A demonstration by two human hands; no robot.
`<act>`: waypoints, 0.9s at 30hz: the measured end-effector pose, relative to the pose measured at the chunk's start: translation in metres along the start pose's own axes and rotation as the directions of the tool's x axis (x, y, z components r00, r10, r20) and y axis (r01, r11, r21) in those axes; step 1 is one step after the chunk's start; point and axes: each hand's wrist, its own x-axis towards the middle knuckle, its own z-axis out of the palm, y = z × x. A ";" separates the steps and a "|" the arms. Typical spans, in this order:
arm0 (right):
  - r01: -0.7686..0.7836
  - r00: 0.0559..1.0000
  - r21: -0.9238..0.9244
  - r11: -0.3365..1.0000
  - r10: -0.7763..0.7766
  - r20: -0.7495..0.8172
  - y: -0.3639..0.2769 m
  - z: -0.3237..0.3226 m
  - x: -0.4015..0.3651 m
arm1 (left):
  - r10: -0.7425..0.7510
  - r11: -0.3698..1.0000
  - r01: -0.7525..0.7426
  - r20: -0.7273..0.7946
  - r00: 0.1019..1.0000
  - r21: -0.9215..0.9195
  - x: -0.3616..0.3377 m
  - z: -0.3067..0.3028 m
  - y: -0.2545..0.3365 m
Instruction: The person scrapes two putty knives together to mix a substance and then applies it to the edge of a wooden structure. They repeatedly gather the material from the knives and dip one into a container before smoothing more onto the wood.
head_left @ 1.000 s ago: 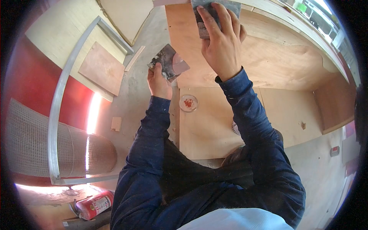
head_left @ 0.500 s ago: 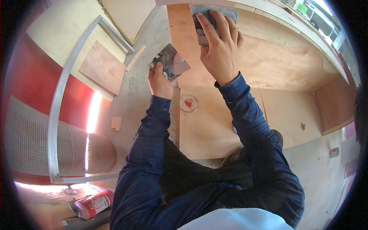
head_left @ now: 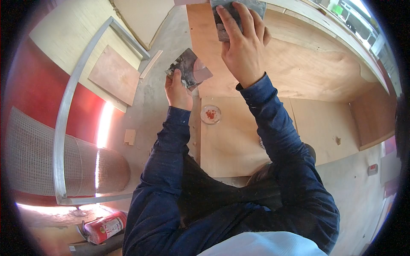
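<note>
My left hand point(head_left: 177, 91) grips a flat metal putty scraper point(head_left: 188, 64), thumb on top, with pale putty smeared over its near left part and a pinkish reflection on the right. Higher up, my right hand point(head_left: 245, 55) spreads its fingers over a second grey putty scraper point(head_left: 216, 23), which overlaps the upper edge of an upright plywood panel point(head_left: 307, 64). The top of that blade is cut off by the frame. Below the hands, a clear round dish point(head_left: 211, 114) with orange-red bits sits on a plywood board point(head_left: 230, 141).
To the left stand a metal frame point(head_left: 67, 102), a roll of wire mesh point(head_left: 81, 164) and a loose plywood piece point(head_left: 114, 74). A red fire extinguisher point(head_left: 104, 228) lies at the lower left. A small grey-and-red box point(head_left: 372, 169) is on the floor at right.
My right hand has moved slightly up with its scraper, toward the top of the panel. My left hand and its scraper have stayed almost still.
</note>
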 end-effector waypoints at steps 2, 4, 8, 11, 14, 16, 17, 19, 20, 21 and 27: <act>0.015 0.986 -0.038 0.999 -0.021 -0.163 0.002 0.013 -0.006 | -0.006 1.000 0.006 -0.005 1.000 0.002 0.000 0.000 0.000; -0.006 0.993 -0.031 1.000 0.002 -0.119 0.000 0.015 -0.016 | -0.007 0.999 0.006 -0.015 1.000 -0.043 -0.002 0.002 0.001; -0.014 0.993 -0.024 1.000 0.011 -0.118 -0.005 0.014 -0.018 | -0.016 0.994 0.013 -0.022 1.000 -0.104 -0.001 0.002 0.002; 0.010 0.989 0.004 1.000 -0.010 -0.146 -0.009 0.010 -0.008 | -0.021 0.998 0.020 -0.027 0.999 -0.062 -0.001 0.000 0.003; 0.011 0.999 0.055 0.998 -0.013 0.033 -0.011 -0.005 0.000 | -0.013 0.997 0.012 -0.018 1.000 -0.082 -0.002 0.004 0.005; 0.024 0.999 0.077 0.997 -0.026 0.025 -0.008 -0.001 0.001 | -0.014 0.997 0.012 -0.019 1.000 -0.078 -0.001 0.001 0.004; 0.035 0.999 0.099 0.995 -0.037 0.018 -0.007 0.000 0.001 | -0.017 0.997 0.015 -0.020 1.000 -0.072 0.000 -0.001 0.003; 0.023 1.000 0.095 0.995 -0.023 0.007 -0.010 0.000 0.003 | -0.017 0.997 0.014 -0.035 0.999 -0.078 -0.001 0.002 0.004; 0.010 1.000 0.091 0.996 -0.010 -0.003 -0.011 0.000 0.003 | -0.017 0.996 0.013 -0.049 0.999 -0.084 -0.002 0.003 0.005; 0.010 1.000 0.091 0.996 -0.009 -0.003 -0.011 0.001 0.003 | -0.017 0.996 0.013 -0.050 0.999 -0.084 -0.001 0.001 0.004; 0.006 0.987 0.024 1.000 -0.002 -0.162 -0.011 0.019 -0.009 | -0.001 0.996 -0.002 -0.033 0.999 -0.091 -0.001 0.001 0.003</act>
